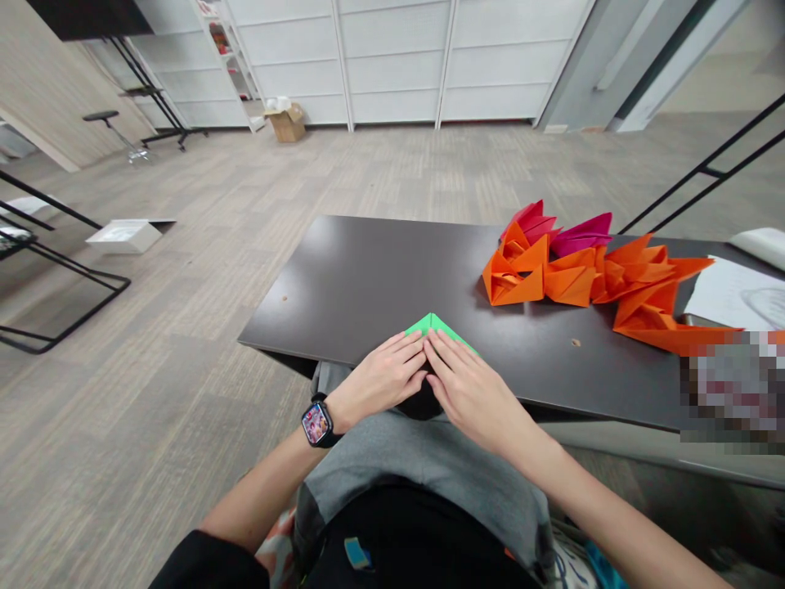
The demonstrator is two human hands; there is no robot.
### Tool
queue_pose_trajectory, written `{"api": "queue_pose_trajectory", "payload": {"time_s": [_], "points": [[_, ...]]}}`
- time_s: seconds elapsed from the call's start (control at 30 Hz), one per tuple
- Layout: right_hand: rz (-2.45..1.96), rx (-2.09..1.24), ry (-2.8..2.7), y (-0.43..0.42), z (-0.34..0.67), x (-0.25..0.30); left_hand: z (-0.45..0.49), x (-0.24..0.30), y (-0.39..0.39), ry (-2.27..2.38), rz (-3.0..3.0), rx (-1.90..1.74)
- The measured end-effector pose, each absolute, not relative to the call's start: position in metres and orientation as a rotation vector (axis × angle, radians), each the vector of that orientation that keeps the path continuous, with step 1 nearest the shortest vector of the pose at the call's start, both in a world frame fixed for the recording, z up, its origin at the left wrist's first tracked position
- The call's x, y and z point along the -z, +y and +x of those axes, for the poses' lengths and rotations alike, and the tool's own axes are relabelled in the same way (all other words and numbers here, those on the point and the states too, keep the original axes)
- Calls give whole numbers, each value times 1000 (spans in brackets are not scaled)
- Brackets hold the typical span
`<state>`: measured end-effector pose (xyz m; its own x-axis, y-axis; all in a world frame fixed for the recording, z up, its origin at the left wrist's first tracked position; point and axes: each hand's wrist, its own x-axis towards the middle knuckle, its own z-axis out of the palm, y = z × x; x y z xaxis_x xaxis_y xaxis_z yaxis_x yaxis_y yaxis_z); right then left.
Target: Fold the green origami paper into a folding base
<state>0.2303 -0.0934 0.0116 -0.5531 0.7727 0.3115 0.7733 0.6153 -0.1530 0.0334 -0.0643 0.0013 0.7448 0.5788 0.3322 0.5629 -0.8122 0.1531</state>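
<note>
Near edge of the surface (361,278): green paper (431,325) lies folded to a point aimed at the far edge, most of it hidden under the hands.
Left hand (380,380): open and flat on the green paper, fingers extended, not grasping; a smartwatch (317,425) sits on the wrist.
Right hand (475,393): also open and flat on the paper, its fingertips (428,343) just beside the left hand's.
Right side of the surface: folded orange origami pieces (515,274) sit in a cluster well apart from the hands, with folded magenta origami pieces (580,236) behind them.
Right edge of the surface: a white sheet (736,294) lies partly beneath the orange pieces' far end; a blurred patch hides the corner.
</note>
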Motion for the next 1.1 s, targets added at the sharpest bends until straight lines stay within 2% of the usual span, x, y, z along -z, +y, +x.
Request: {"api": "queue_pose_trajectory", "payload": {"time_s": [0.17,0.53,0.77,1.1], "points": [[-1243,12,-2593,-105,245,4,34,-1,-66,990,2867,-572],[-1286,0,-2629,-113,282,3,22,-1,-67,966,2938,-459],[-1285,-5,-2633,-111,281,3,-14,-1,-72,1200,2931,-432],[-1440,48,-2546,-122,306,4,-5,-11,-74,1247,2850,-437]]}}
